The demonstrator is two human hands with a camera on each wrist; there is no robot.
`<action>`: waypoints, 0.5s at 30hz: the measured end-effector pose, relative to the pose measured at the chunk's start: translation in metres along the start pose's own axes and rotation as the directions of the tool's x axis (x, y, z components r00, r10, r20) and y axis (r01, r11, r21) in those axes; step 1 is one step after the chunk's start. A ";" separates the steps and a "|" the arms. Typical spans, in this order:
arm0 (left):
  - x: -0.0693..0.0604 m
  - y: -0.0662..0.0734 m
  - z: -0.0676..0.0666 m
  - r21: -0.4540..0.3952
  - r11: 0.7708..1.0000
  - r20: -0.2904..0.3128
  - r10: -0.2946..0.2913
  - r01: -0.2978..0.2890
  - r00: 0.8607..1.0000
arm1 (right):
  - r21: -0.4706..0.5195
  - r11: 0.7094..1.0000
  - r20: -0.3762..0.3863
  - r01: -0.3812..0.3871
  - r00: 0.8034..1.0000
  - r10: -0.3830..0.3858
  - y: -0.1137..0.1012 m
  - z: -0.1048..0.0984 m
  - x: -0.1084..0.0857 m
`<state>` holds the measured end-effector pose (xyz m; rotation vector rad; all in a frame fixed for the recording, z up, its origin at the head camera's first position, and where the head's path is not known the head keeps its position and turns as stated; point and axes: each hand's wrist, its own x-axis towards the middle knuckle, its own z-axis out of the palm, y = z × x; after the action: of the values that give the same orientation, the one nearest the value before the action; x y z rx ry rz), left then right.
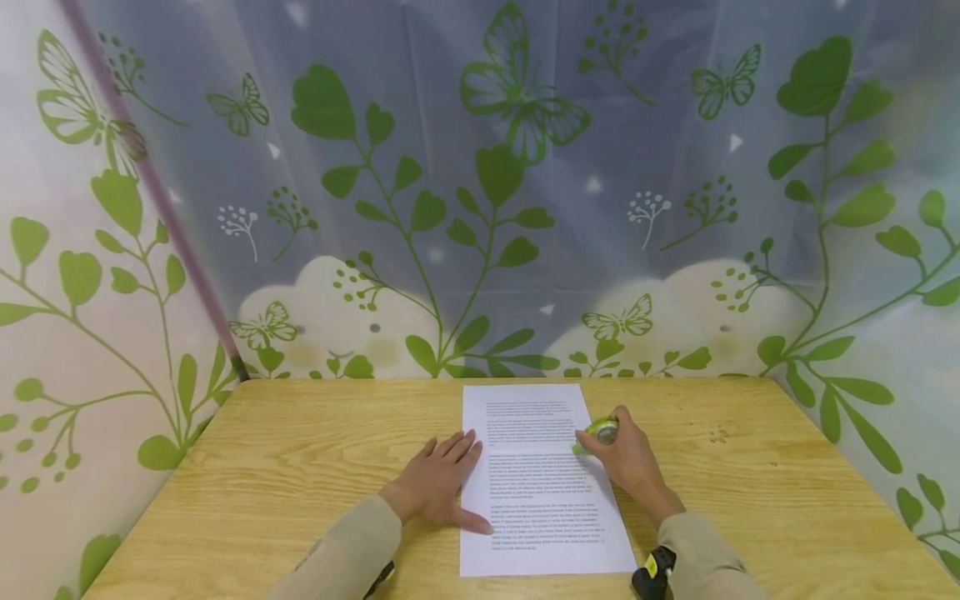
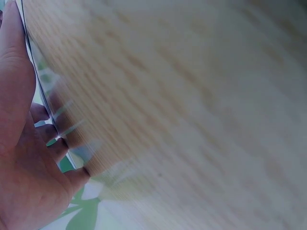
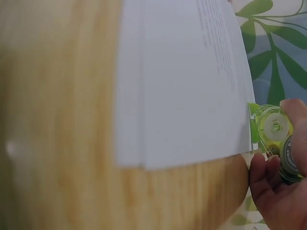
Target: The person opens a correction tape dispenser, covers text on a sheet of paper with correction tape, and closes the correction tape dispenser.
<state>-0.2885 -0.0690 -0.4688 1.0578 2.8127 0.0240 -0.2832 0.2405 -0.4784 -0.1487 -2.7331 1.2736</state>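
Across the wooden tabletop (image 1: 300,467), a printed sheet (image 1: 542,492) starts just inside the far edge. Left hand (image 1: 441,485), fingers spread, sits on its left edge; right hand (image 1: 633,460) pinches a green correction tape (image 1: 600,431) at the right. Progress? Probably one pass, most print uncovered; can't tell if that pale gap (image 1: 531,449) is tape.

Left hand (image 1: 438,483) flat, thumb splayed; right hand (image 1: 630,458) curled, pinching.
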 end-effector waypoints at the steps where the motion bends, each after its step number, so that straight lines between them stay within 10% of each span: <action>1: 0.000 0.000 0.000 0.000 1.000 0.000 0.000 0.000 1.000 | 0.001 1.000 -0.002 0.003 1.000 -0.003 0.000 -0.001 0.000; 15: -0.003 0.001 -0.003 -0.027 0.999 -0.010 0.023 -0.023 1.000 | 0.040 0.999 -0.006 0.001 1.000 0.000 0.004 -0.004 -0.001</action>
<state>-0.2862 -0.0697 -0.4653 1.0867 2.8008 0.0701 -0.2814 0.2458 -0.4793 -0.1476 -2.7009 1.3243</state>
